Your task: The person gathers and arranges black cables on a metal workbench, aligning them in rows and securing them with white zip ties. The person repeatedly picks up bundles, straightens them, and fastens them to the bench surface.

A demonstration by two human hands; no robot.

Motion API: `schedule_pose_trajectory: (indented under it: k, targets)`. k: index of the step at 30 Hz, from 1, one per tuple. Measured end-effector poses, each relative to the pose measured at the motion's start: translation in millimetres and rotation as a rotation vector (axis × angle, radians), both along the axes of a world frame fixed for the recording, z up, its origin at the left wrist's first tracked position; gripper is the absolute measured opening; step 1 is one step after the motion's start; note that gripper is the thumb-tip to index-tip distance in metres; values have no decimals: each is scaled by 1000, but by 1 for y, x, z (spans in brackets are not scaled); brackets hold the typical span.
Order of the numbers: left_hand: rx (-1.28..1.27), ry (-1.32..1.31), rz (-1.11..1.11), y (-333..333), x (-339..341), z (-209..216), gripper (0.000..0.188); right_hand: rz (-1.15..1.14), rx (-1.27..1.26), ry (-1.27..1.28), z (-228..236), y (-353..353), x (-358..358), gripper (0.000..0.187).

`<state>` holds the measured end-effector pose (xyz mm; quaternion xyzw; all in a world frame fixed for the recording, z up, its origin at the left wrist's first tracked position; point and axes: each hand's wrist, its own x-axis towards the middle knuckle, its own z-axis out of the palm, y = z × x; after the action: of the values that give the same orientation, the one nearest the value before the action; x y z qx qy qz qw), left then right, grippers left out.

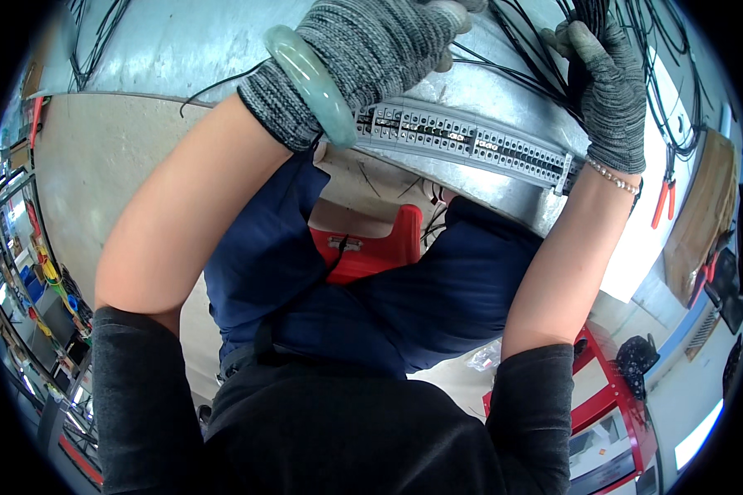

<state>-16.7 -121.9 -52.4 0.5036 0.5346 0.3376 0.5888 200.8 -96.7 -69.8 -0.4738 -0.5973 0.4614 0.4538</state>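
Note:
My left hand (376, 49), in a grey knit glove, reaches across the upper middle beside a green bangle on its wrist. Its fingers are curled together near the top edge, and whatever they hold is hidden. A thin black wire (223, 81) comes out beside that wrist. At the upper right my gloved right hand (612, 95) is closed around a bundle of black wires (590, 11). More black wires trail from it over the metal surface (182, 49). Between the hands, a long grey terminal block strip (462, 140) lies along the near edge of that surface.
Red-handled pliers (664, 203) lie on a white sheet at the right, near a brown cardboard piece (703, 219). Below my legs sits a red plastic stool (371, 247). A red-framed cart (615, 404) stands lower right. Shelving with coloured items (45, 280) lines the left.

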Motion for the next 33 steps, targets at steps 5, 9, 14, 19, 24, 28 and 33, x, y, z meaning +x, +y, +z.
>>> schedule_pose_trajectory:
  k: [5, 9, 14, 19, 24, 28, 33]
  targets:
    - [39, 75, -33, 0, 8, 31, 19, -76, 0, -262, 8, 1, -1, 24]
    - [-58, -123, -26, 18, 9, 22, 18, -91, 75, -174, 2, -4, -8, 23]
    - [143, 249, -99, 30, 26, 23, 18, -68, 109, -14, -5, -3, -9, 27]
    - [32, 28, -202, 20, -3, 3, 20, -60, 90, -79, 3, -1, 2, 35]
    - [-36, -41, -36, -7, -9, -1, 25, 14, -89, 109, -27, 19, 27, 24]
    - [-1, -78, -37, -2, -11, -13, 27, -2, -44, 83, -24, 16, 24, 16]
    - [32, -151, -39, -1, -12, -14, 28, -72, -86, 57, -22, 18, 23, 12]
